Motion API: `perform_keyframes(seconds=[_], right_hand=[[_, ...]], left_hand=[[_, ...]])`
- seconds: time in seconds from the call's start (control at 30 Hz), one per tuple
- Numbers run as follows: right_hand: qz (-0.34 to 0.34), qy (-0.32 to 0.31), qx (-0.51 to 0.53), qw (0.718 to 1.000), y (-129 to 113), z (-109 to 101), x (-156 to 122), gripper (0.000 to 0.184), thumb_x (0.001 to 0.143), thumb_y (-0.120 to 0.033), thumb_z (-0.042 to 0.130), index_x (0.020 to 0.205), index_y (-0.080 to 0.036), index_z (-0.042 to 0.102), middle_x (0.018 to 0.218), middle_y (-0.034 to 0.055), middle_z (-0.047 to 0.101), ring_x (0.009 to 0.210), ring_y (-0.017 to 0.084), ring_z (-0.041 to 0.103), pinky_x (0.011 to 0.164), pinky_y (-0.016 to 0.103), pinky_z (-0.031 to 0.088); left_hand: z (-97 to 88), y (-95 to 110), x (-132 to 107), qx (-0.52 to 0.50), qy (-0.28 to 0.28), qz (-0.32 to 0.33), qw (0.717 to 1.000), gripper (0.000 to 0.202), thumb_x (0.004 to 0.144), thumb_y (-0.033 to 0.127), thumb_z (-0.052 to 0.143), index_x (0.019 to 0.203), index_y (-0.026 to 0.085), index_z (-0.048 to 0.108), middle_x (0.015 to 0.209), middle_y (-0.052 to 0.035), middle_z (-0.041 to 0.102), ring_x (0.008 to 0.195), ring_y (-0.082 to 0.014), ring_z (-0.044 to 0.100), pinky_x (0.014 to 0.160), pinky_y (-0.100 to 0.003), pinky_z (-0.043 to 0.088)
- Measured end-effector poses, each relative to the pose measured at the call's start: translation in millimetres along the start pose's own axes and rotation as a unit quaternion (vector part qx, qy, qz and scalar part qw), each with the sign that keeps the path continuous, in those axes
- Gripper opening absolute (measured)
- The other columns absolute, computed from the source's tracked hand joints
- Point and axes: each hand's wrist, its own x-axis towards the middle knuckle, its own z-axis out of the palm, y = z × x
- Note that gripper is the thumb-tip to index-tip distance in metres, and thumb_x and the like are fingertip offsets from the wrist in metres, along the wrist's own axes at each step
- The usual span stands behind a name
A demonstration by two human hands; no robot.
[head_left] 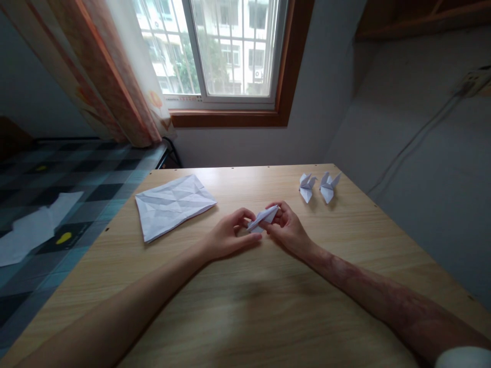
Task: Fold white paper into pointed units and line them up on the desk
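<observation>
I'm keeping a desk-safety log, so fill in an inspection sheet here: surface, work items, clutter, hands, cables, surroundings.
Surface: wood-grain tabletop, dark spots along its edges.
Job's things: small folded paper at centre; two origami figures beyond, at right; creased white paper at left.
Clutter: loose papers on checked bedding at left.
Hands: right hand pinches the folded paper; left hand at its left end, grip unclear.
Cables: one cable down the right wall from a wall socket.
Surroundings: window ahead, curtain beside it.
</observation>
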Motion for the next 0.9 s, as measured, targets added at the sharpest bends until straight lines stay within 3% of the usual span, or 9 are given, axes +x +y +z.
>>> perform_keyframes(seconds=[0.17, 0.27, 0.37, 0.47, 0.57, 0.73, 0.9], right_hand=[[-0.016, 0.0, 0.004, 1.0, 0, 2, -2, 0.058, 0.081, -0.045, 0.098, 0.117, -0.029, 0.055, 0.095, -0.0012, 0.078, 0.078, 0.018, 0.074, 0.072, 0.03, 0.058], [-0.036, -0.011, -0.032, 0.999, -5, 2, -4, 0.046, 0.084, -0.046, 0.096, 0.103, -0.026, 0.059, 0.094, 0.0001, 0.077, 0.083, 0.019, 0.073, 0.079, 0.034, 0.059], [-0.082, -0.03, -0.137, 0.987, -12, 1, -5, 0.031, 0.091, -0.047, 0.09, 0.092, -0.024, 0.07, 0.094, 0.0028, 0.076, 0.09, 0.022, 0.072, 0.088, 0.039, 0.059], [-0.137, -0.031, -0.183, 0.973, -19, 2, -5, 0.023, 0.094, -0.044, 0.087, 0.093, -0.025, 0.076, 0.111, 0.0068, 0.077, 0.109, 0.025, 0.073, 0.101, 0.043, 0.058], [-0.148, -0.041, -0.174, 0.973, -22, 5, -7, 0.016, 0.096, -0.04, 0.085, 0.097, -0.026, 0.076, 0.127, 0.008, 0.077, 0.123, 0.026, 0.073, 0.111, 0.046, 0.055], [-0.125, -0.059, -0.154, 0.978, -19, 5, -8, 0.015, 0.096, -0.035, 0.084, 0.098, -0.025, 0.073, 0.124, 0.0068, 0.081, 0.119, 0.025, 0.076, 0.108, 0.044, 0.058], [-0.162, -0.044, -0.186, 0.968, -18, 2, -9, 0.013, 0.095, -0.029, 0.086, 0.099, -0.025, 0.074, 0.119, 0.0052, 0.081, 0.113, 0.024, 0.077, 0.104, 0.042, 0.058]], left_hand=[[4.0, 2, 1, 0.011, 0.03, 0.028, 0.999, 0.029, 0.101, 0.043, 0.077, 0.11, 0.015, 0.076, 0.109, -0.0097, 0.081, 0.104, -0.0223, 0.075, 0.097, -0.036, 0.061], [3.7, 5, 3, 0.034, 0.06, 0.045, 0.997, 0.024, 0.099, 0.039, 0.08, 0.105, 0.016, 0.08, 0.113, -0.0107, 0.083, 0.107, -0.0239, 0.077, 0.1, -0.037, 0.061], [2.1, 6, 4, 0.063, 0.091, 0.082, 0.991, 0.018, 0.097, 0.035, 0.083, 0.098, 0.017, 0.08, 0.121, -0.0121, 0.083, 0.111, -0.0258, 0.078, 0.105, -0.04, 0.061], [0.0, 4, 4, 0.079, 0.111, 0.11, 0.985, 0.014, 0.097, 0.032, 0.083, 0.097, 0.018, 0.08, 0.128, -0.0135, 0.082, 0.117, -0.0271, 0.078, 0.111, -0.044, 0.06], [-1.7, 2, 4, 0.105, 0.116, 0.136, 0.978, 0.01, 0.098, 0.029, 0.082, 0.098, 0.019, 0.083, 0.134, -0.0138, 0.077, 0.119, -0.0257, 0.077, 0.112, -0.043, 0.061], [-1.3, -1, 4, 0.098, 0.103, 0.178, 0.974, 0.007, 0.097, 0.024, 0.083, 0.102, 0.019, 0.082, 0.126, -0.0112, 0.072, 0.108, -0.0194, 0.079, 0.1, -0.036, 0.069], [0.0, -1, 5, 0.096, 0.094, 0.191, 0.972, 0.006, 0.099, 0.022, 0.08, 0.103, 0.018, 0.08, 0.12, -0.0106, 0.072, 0.108, -0.0191, 0.076, 0.099, -0.035, 0.069]])
